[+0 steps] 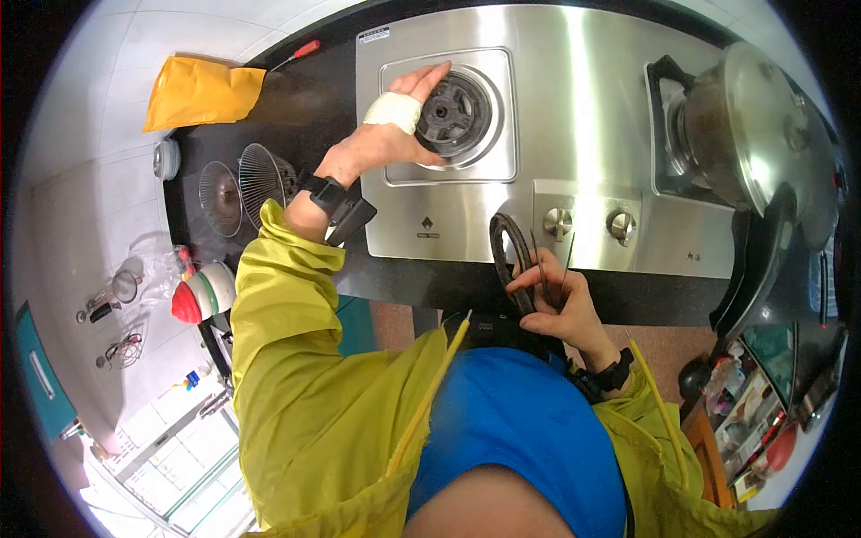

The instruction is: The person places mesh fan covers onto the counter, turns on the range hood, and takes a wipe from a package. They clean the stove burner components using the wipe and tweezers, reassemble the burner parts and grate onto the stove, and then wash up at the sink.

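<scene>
My left hand (399, 121), a whitish wrap across its back, reaches over the left side of the steel gas hob (386, 215). Its fingers and thumb span the dark round burner head (456, 112), touching opposite sides of its rim. In front of the hob's edge, my right hand (560, 309) holds a dark ring-shaped pan support (504, 247) tilted on its side, with thin prongs sticking up by the fingers. Part of the ring is hidden behind the fingers. Two control knobs (558, 222) sit on the hob just beyond this hand.
A lidded pressure cooker (731, 125) stands on the right burner, its long black handle (758, 269) jutting toward me. On the dark counter at left are a yellow envelope (202, 92), a red-handled screwdriver (305, 48) and wire baskets (265, 175). A cluttered drawer (749, 421) lies at lower right.
</scene>
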Demonstrator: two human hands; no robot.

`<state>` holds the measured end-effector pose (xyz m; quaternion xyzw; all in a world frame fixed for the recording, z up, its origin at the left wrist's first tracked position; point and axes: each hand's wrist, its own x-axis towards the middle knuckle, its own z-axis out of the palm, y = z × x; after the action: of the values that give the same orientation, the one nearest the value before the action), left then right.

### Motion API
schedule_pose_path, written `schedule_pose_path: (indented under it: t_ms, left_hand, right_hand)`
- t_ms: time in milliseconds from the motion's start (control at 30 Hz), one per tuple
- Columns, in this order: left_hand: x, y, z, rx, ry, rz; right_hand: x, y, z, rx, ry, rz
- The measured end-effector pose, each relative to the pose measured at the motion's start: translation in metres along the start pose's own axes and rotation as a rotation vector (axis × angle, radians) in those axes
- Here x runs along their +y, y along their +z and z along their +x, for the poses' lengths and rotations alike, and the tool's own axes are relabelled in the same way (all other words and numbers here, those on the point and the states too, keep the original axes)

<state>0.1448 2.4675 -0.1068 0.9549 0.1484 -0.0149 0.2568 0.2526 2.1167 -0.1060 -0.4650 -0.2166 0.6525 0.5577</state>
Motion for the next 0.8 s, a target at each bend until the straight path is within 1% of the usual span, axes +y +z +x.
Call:
schedule_pose_path:
  t_ms: [67, 233, 367, 433, 467, 533, 567, 633, 667, 733, 767, 800]
  left_hand:
    - [0.0, -0.002, 0.0, 0.001, 0.0, -0.016]
    - [0.003, -0.012, -0.001, 0.113, 0.022, -0.083]
    - [0.006, -0.015, -0.005, 0.171, 0.04, -0.078]
    - [0.014, -0.014, -0.012, 0.211, -0.025, -0.122]
    - [0.012, -0.007, -0.017, 0.277, -0.028, -0.055]
    - [0.02, 0.0, -0.032, 0.361, -0.175, -0.065]
    - [0.021, 0.006, -0.043, 0.364, -0.178, -0.061]
    - [0.025, 0.018, -0.07, 0.562, -0.441, -0.206]
    - [0.033, 0.024, -0.085, 0.581, -0.567, -0.201]
    - [0.051, 0.039, -0.114, 0.602, -0.766, -0.192]
    - [0.059, 0.047, -0.126, 0.605, -0.836, -0.173]
    - [0.061, 0.057, -0.135, 0.585, -0.855, -0.111]
  right_hand:
    - [0.0, -0.001, 0.0, 0.0, 0.005, 0.01]
    - [0.004, -0.001, 0.001, -0.018, -0.028, 0.006]
    - [0.005, 0.001, 0.002, -0.019, -0.027, 0.002]
    - [0.008, 0.0, 0.002, -0.02, -0.068, -0.02]
    - [0.005, 0.001, 0.001, -0.023, -0.07, -0.023]
    - [-0.004, 0.004, -0.001, -0.009, -0.025, 0.001]
    - [-0.005, 0.004, -0.002, -0.015, -0.027, 0.0]
    - [-0.007, 0.006, -0.003, -0.014, -0.034, 0.013]
    - [-0.007, 0.007, -0.002, -0.028, -0.034, 0.012]
    - [0.0, 0.011, 0.0, -0.008, -0.111, 0.061]
    - [0.008, 0.013, 0.003, -0.011, -0.21, 0.027]
    - [0.008, 0.014, 0.004, -0.034, -0.188, 0.028]
